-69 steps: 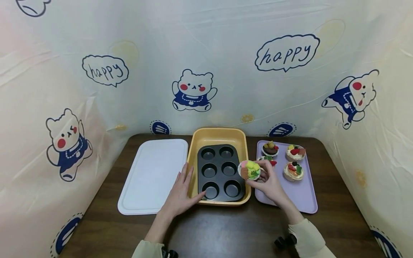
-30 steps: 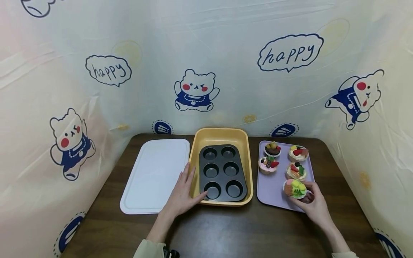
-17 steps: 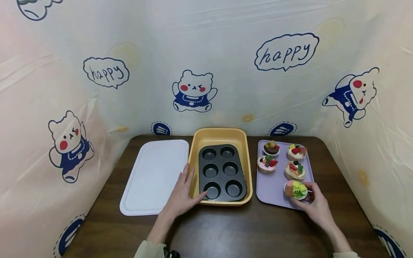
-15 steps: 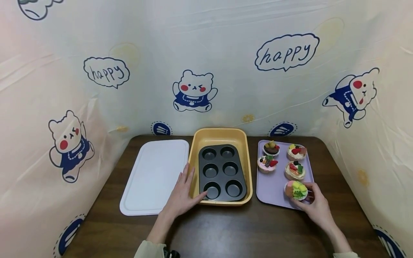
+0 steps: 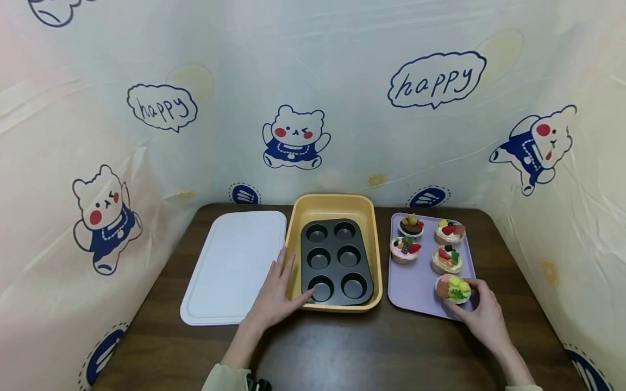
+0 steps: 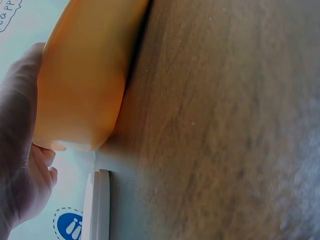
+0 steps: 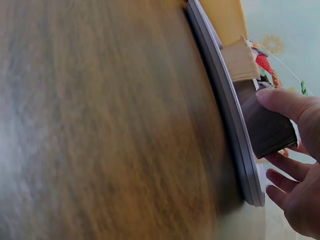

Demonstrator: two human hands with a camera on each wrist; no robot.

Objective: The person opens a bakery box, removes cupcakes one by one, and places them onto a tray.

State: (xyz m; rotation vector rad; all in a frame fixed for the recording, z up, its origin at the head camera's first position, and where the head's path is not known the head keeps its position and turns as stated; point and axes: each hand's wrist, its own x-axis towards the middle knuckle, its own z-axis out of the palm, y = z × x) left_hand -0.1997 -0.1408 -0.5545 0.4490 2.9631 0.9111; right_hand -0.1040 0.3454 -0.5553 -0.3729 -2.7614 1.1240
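Observation:
In the head view my right hand (image 5: 484, 315) pinches a cupcake (image 5: 453, 288) with yellow, green, pink and brown topping, at the near right of the lilac tray (image 5: 411, 293). The right wrist view shows its dark wrapper (image 7: 267, 122), close against the tray, with the thumb on one side and fingers on the other. My left hand (image 5: 275, 296) touches the yellow bin (image 5: 333, 202) at its near left corner, fingers straight and spread, thumb over the front rim. Inside the bin lies a dark muffin tin (image 5: 335, 274) with several bare cups.
Several other cupcakes stand on the lilac tray: a chocolate one (image 5: 411, 226), a pink one (image 5: 405, 250) and two cream ones, one far (image 5: 449, 232), one nearer (image 5: 446, 260). A white tray (image 5: 235, 266) lies left of the bin on the brown table (image 5: 342, 347). A printed curtain hangs behind.
My right hand has carried the cupcake from beside the muffin tin rightward to the lilac tray's near right, then shifted it slightly further right. The left hand stays at the bin.

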